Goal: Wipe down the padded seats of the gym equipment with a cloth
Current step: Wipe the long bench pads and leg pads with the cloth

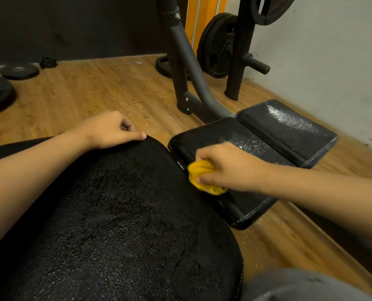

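Two black pads fill our view: the big padded seat [124, 213], beaded with droplets, and just beyond it a smaller pad [224, 133]. Our right hand [230, 168] grips the bunched yellow cloth [202, 177], pressing it on the smaller pad's near edge. Our left hand [113, 129] rests on the big seat's rim, fingers loosely curled, holding nothing. The right hand's fingers hide much of the cloth.
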Motion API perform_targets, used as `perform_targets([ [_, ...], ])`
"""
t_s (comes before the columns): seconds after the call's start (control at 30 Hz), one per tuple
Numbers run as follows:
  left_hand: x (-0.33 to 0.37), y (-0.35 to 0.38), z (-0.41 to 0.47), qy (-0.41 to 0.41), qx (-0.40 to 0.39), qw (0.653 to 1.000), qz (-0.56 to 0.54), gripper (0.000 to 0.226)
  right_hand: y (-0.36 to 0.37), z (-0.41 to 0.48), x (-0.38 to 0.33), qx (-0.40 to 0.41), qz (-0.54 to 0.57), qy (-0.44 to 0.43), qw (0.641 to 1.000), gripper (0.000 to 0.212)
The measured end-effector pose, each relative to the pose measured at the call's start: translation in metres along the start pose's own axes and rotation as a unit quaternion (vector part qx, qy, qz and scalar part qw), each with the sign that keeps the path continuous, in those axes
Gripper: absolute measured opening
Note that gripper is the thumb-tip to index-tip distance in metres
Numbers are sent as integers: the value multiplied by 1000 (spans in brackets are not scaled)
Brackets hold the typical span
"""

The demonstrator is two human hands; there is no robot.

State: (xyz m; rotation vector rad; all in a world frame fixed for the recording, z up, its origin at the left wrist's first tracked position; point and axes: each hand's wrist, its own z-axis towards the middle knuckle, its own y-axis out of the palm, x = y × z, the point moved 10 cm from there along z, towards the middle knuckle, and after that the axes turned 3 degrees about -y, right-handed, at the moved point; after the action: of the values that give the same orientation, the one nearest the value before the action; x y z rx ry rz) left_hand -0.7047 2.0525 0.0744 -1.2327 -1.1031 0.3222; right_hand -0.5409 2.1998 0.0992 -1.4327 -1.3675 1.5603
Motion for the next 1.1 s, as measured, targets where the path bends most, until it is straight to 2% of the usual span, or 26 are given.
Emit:
perform_targets([
  [0.07,0,-1,0,1,2,1000,6,82,-3,25,2,20,-5,12,1000,19],
  [0.13,-1,-2,-1,-2,3,1000,15,79,-5,46,4,30,-16,27,999,19],
  [0.27,-1,-3,-4,-11,13,999,30,56,-5,63,4,38,-54,26,997,20],
  [0.33,0,-4,-5,-12,17,999,33,47,-3,58,3,22,-54,13,998,18],
  [0.47,4,-3,-8,-12,15,999,48,46,-1,31,-4,-19,-26,-7,999,15],
  [0.6,17,-1,-14,-7,3,990,139,36,8,-13,-5,-38,-25,-19,999,15],
  [0.67,31,-3,-19,8,25,986,167,28,11,-32,-3,-48,-9,-21,999,14],
  [0.73,58,-3,-30,50,62,986,146,31,12,-47,-2,-62,11,-25,998,14],
  [0.83,111,11,-55,110,84,989,49,33,6,-64,9,-75,50,-17,996,14],
  [0.9,135,26,-69,116,91,989,-7,32,-4,-76,23,-51,83,-5,995,13],
  [0.97,142,42,-78,81,91,992,-44,35,-17,-87,44,2,86,11,996,15],
  [1.1,149,65,-97,37,114,993,9,44,-33,-108,92,125,99,81,984,31],
])
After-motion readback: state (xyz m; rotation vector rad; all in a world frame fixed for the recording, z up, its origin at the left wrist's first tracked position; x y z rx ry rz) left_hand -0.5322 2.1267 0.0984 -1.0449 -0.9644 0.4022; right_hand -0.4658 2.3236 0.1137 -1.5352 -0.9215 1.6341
